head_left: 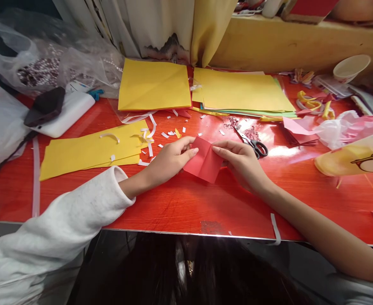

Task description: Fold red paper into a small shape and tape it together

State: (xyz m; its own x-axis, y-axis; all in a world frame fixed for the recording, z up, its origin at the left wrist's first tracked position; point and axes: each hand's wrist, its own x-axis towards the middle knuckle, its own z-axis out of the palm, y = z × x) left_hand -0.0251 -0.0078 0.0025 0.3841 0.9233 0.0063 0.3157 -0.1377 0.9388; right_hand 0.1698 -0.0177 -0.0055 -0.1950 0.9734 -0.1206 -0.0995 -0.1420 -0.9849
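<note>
A small square of red paper (pixel 203 163) with a crease down its middle is held just above the red table. My left hand (pixel 173 159) pinches its left edge, thumb on top and fingers beneath. At the upper right edge, my right hand (pixel 242 163) grips the same paper between thumb and fingers. Black-handled scissors (pixel 259 147) lie just behind my right hand, blades pointing away to the left. White paper scraps (pixel 150 148) are scattered beyond my left hand, some on long yellow paper strips (pixel 91 148).
Stacks of yellow paper (pixel 154 84) and coloured sheets (pixel 242 91) lie at the back. A drink bottle (pixel 352 159) and pink paper (pixel 301 129) are on the right, with a paper cup (pixel 351 67) behind. A white power bank (pixel 64 114) and plastic bags (pixel 2 123) stand left.
</note>
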